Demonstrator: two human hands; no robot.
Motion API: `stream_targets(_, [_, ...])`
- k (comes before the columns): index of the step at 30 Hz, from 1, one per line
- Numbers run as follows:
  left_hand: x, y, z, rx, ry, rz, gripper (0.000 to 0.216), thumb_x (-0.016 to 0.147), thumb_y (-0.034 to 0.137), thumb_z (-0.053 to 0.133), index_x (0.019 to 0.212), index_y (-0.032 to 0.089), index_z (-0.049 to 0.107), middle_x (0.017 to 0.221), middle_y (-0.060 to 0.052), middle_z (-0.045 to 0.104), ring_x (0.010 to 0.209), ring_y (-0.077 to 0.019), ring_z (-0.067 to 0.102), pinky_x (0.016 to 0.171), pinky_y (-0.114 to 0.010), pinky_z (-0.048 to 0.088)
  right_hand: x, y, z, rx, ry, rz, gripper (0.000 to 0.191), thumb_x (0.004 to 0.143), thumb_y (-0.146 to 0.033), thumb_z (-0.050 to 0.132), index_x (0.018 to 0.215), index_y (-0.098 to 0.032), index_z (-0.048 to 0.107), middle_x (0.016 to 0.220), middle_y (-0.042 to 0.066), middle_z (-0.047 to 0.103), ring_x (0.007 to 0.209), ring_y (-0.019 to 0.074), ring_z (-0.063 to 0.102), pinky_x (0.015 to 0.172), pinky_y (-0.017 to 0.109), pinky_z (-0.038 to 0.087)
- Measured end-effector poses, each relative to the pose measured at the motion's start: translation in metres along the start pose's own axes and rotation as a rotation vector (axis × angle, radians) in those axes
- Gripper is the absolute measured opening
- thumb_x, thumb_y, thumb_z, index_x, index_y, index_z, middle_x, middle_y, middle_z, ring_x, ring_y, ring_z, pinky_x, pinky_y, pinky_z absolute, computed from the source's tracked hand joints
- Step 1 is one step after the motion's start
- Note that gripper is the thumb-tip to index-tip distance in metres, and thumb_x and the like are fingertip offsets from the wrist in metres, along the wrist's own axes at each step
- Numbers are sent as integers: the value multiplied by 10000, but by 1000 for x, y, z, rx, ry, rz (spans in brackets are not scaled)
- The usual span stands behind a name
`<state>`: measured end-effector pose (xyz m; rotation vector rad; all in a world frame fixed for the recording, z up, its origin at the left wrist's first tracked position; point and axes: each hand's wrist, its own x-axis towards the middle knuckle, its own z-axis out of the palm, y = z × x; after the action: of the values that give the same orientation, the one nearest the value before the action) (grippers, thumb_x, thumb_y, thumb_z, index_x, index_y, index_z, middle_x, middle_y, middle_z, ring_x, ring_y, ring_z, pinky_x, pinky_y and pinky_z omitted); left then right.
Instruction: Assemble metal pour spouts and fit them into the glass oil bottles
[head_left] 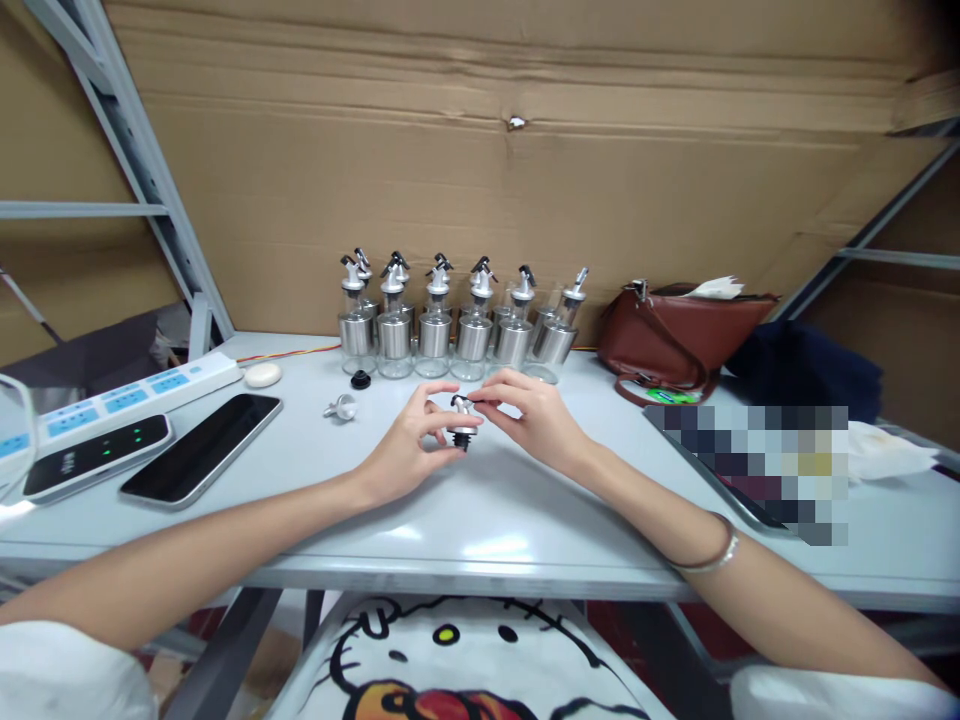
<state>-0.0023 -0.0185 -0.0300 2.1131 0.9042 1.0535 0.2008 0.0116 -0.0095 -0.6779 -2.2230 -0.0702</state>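
Observation:
Over the middle of the table I hold a bottle pourer (465, 430) with a silver body, a black flap on top and a black ribbed stopper below. My left hand (411, 440) grips its body between thumb and fingers. From the other side, the fingertips of my right hand (534, 415) pinch the black flap. A loose silver pourer piece (343, 408) lies on the table left of my hands, with a black stopper (361, 379) behind it. Farther back stand several glass bottles (474, 345) with steel bands, many topped with similar pourers.
A brown bag (679, 335) stands at the back right, near a tablet-like object (720, 465) that is partly blurred. On the left lie a phone (202, 450), a black-faced device (97, 458), a power strip (142, 390) and a white round case (262, 374). Cardboard (480, 190) closes off the back.

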Motion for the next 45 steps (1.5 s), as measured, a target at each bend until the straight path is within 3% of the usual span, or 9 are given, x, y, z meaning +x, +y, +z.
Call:
stream_targets(9, [0,2,1,-32,-16,-16,327,751,106,634,1049,236,665,1344,-61,347,722,-51,507,879,-317,506,1,-3,-1,-30,148,-8,156,909,-243,517,869,-199,661,820,54,635,706,132,621,639,248,522])
stream_targets(27, [0,-1,1,-48,8,-25,273,730,150,664,990,232,678,1256,-57,403,802,-94,537,851,-321,505,1,-4,-1,41,49,-148,143,899,-190,508,832,-171,633,795,58,627,695,131,613,631,239,505])
stream_targets(36, [1,0,1,-38,23,-11,270,707,127,676,953,237,689,1179,-57,469,912,-154,525,817,-303,476,2,-5,-3,117,-7,-74,97,880,-168,521,930,-180,603,797,47,624,714,136,598,668,256,492])
stream_targets(39, [1,0,3,-67,38,-16,299,708,134,667,987,234,627,1156,-49,463,913,-148,531,793,-288,456,2,-4,-3,120,-46,-16,76,874,-201,535,921,-175,589,799,46,626,736,145,597,689,270,485])
stream_targets(45, [1,-2,7,-208,122,-71,511,660,166,691,1040,248,359,1088,-21,472,850,-120,545,714,-251,421,1,-2,-3,136,-122,41,104,870,-264,555,890,-165,579,878,74,653,772,155,595,705,281,479])
